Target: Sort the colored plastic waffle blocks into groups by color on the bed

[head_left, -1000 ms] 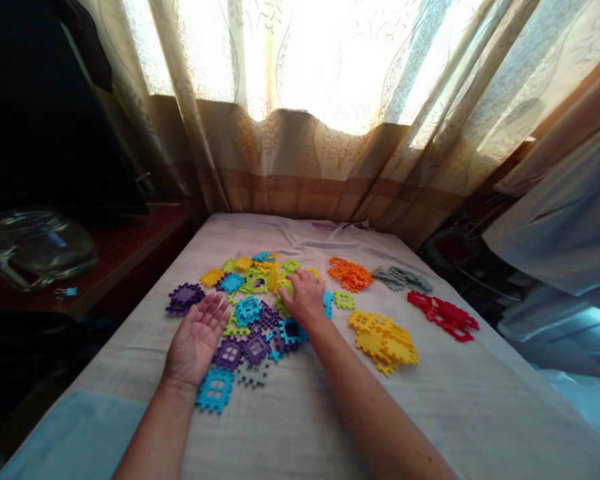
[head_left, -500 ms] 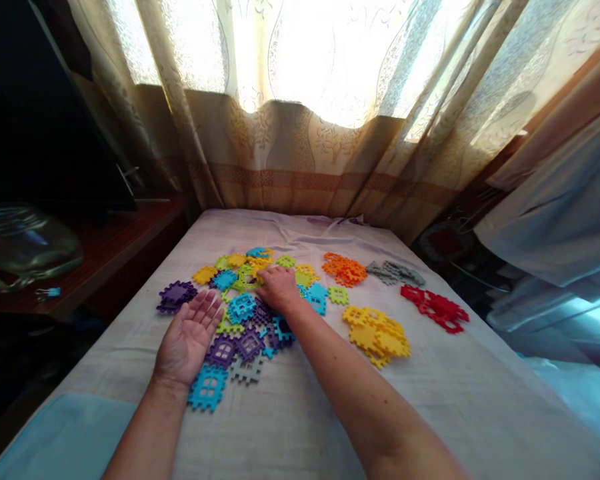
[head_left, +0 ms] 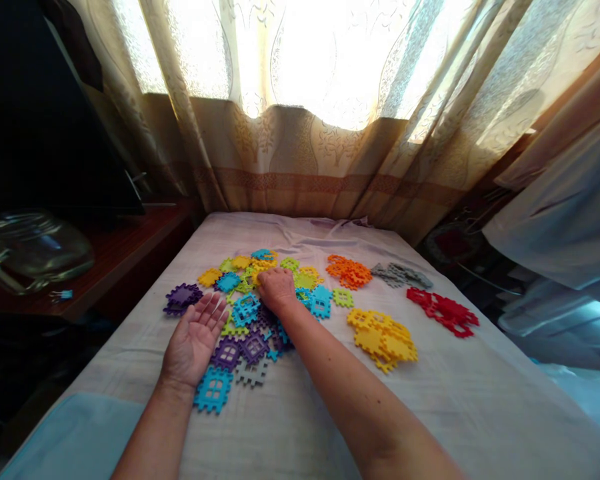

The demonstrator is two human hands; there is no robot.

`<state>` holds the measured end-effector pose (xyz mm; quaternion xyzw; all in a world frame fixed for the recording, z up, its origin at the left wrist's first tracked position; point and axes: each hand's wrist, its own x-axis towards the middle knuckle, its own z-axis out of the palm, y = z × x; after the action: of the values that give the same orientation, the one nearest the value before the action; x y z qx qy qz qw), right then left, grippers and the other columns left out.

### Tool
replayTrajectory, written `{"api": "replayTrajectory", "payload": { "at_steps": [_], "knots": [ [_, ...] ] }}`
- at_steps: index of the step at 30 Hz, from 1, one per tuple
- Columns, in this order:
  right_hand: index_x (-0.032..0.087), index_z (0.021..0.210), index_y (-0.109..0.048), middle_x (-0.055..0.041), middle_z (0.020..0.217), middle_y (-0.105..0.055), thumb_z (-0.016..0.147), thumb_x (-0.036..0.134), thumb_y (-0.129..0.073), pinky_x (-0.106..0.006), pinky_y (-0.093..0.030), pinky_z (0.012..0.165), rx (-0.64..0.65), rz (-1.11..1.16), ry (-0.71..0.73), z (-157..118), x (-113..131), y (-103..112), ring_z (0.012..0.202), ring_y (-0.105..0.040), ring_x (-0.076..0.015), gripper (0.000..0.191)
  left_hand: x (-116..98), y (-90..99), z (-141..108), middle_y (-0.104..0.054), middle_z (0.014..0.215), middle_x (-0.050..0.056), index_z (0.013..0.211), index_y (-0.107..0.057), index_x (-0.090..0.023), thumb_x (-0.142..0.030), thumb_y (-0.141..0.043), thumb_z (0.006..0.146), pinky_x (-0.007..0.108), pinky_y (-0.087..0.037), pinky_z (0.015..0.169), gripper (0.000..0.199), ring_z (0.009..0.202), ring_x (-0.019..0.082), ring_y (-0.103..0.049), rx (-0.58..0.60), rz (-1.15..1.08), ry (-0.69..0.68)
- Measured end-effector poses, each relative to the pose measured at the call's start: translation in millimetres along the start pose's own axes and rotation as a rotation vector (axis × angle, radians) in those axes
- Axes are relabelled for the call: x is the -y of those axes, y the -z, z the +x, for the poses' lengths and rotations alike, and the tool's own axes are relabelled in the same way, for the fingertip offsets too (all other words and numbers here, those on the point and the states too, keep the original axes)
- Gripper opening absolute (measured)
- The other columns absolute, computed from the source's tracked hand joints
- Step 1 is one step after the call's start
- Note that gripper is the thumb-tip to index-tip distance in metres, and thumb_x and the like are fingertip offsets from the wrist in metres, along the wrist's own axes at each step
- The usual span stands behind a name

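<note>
A mixed pile of toothed plastic building tiles lies on the sheet, with blue, purple, lime and yellow ones overlapping. My right hand is in the middle of it, knuckles up and fingers curled down; what they grip, if anything, is hidden. Palm up, my left hand rests at the pile's left edge with fingers outstretched and nothing in it. Close to it are a purple tile stack, a blue window tile and a purple window tile. A grey tile lies at the near side.
Sorted heaps of orange tiles, grey tiles, red tiles and yellow tiles lie to the right. A lone lime tile sits beside the pile. Left of the bed, a glass jar stands on a brown desk.
My right hand's fingers have curled in more over the same part of the pile. My left hand keeps its palm-up pose. The whole view has shifted slightly.
</note>
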<state>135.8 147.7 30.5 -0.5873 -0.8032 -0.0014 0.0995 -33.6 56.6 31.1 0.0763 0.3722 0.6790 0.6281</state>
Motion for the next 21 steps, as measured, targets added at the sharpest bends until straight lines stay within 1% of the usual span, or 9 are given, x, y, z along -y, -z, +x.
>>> {"api": "replayTrajectory", "payload": {
  "at_steps": [3, 7, 9, 10, 12, 14, 16, 18, 21],
  "knots": [
    [0.025, 0.098, -0.070, -0.0066, 0.105, -0.071, 0.093, 0.026, -0.044, -0.036, -0.035, 0.089, -0.008, 0.005, 0.008, -3, -2, 3, 0.104, -0.057, -0.0224, 0.026, 0, 0.9, 0, -0.070, 0.113, 0.011, 0.099, -0.069, -0.015, -0.025, -0.045, 0.092, 0.041, -0.049, 0.101, 0.027, 0.111, 0.021, -0.064, 0.017, -0.007, -0.002],
    [0.026, 0.096, -0.071, -0.0048, 0.107, -0.071, 0.095, 0.030, -0.044, -0.033, -0.037, 0.091, -0.092, 0.096, -0.008, -19, -6, 8, 0.104, -0.058, -0.0209, 0.028, 0, 0.8, -1, -0.070, 0.113, 0.011, 0.099, -0.069, -0.015, -0.026, -0.043, 0.093, 0.040, -0.049, 0.101, 0.028, 0.112, 0.021, -0.063, 0.016, 0.009, -0.005],
    [0.025, 0.101, -0.070, -0.0050, 0.108, -0.071, 0.095, 0.031, -0.043, -0.030, -0.040, 0.089, -0.134, 0.180, -0.061, -35, -12, 13, 0.103, -0.060, -0.0197, 0.028, -1, 0.5, -1, -0.070, 0.112, 0.010, 0.098, -0.069, -0.015, -0.026, -0.042, 0.094, 0.040, -0.048, 0.102, 0.030, 0.110, 0.020, -0.064, 0.009, 0.016, -0.004],
    [0.025, 0.107, -0.069, -0.0051, 0.107, -0.071, 0.094, 0.030, -0.044, -0.029, -0.041, 0.088, -0.152, 0.228, -0.109, -45, -18, 16, 0.100, -0.061, -0.0189, 0.029, -1, 0.4, -1, -0.070, 0.112, 0.010, 0.098, -0.069, -0.015, -0.026, -0.042, 0.094, 0.041, -0.048, 0.102, 0.030, 0.110, 0.020, -0.064, 0.009, 0.019, -0.005],
    [0.024, 0.121, -0.063, -0.0040, 0.101, -0.073, 0.093, 0.029, -0.045, -0.027, -0.044, 0.081, -0.181, 0.313, -0.231, -68, -35, 27, 0.091, -0.064, -0.0174, 0.034, 0, 0.3, -1, -0.070, 0.112, 0.010, 0.098, -0.069, -0.015, -0.026, -0.043, 0.093, 0.042, -0.047, 0.104, 0.028, 0.110, 0.020, -0.064, 0.014, 0.022, -0.012],
    [0.024, 0.128, -0.059, -0.0018, 0.091, -0.073, 0.091, 0.030, -0.046, -0.026, -0.045, 0.073, -0.190, 0.356, -0.347, -91, -60, 40, 0.080, -0.065, -0.0165, 0.040, 0, -0.3, -1, -0.069, 0.113, 0.011, 0.098, -0.068, -0.016, -0.026, -0.045, 0.092, 0.042, -0.046, 0.104, 0.026, 0.111, 0.020, -0.064, 0.024, 0.027, -0.019],
    [0.025, 0.122, -0.064, -0.0011, 0.085, -0.073, 0.088, 0.031, -0.047, -0.025, -0.044, 0.069, -0.187, 0.342, -0.437, -113, -90, 53, 0.075, -0.065, -0.0163, 0.038, 0, -1.7, -2, -0.069, 0.113, 0.011, 0.097, -0.068, -0.016, -0.026, -0.043, 0.093, 0.041, -0.046, 0.105, 0.027, 0.112, 0.020, -0.063, 0.016, 0.039, -0.022],
    [0.026, 0.115, -0.068, -0.0015, 0.085, -0.074, 0.086, 0.030, -0.048, -0.026, -0.044, 0.068, -0.171, 0.296, -0.527, -132, -119, 63, 0.075, -0.065, -0.0168, 0.035, 0, -3.5, -3, -0.070, 0.112, 0.010, 0.095, -0.069, -0.016, -0.025, -0.040, 0.094, 0.040, -0.046, 0.105, 0.030, 0.112, 0.019, -0.063, 0.001, 0.057, -0.025],
    [0.027, 0.105, -0.073, -0.0023, 0.091, -0.075, 0.085, 0.029, -0.049, -0.027, -0.046, 0.070, -0.117, 0.235, -0.636, -150, -149, 67, 0.082, -0.067, -0.0183, 0.031, 0, -5.4, -4, -0.070, 0.114, 0.009, 0.094, -0.069, -0.016, -0.026, -0.039, 0.094, 0.039, -0.045, 0.105, 0.032, 0.113, 0.019, -0.062, 0.000, 0.073, -0.023]
  ]
}}
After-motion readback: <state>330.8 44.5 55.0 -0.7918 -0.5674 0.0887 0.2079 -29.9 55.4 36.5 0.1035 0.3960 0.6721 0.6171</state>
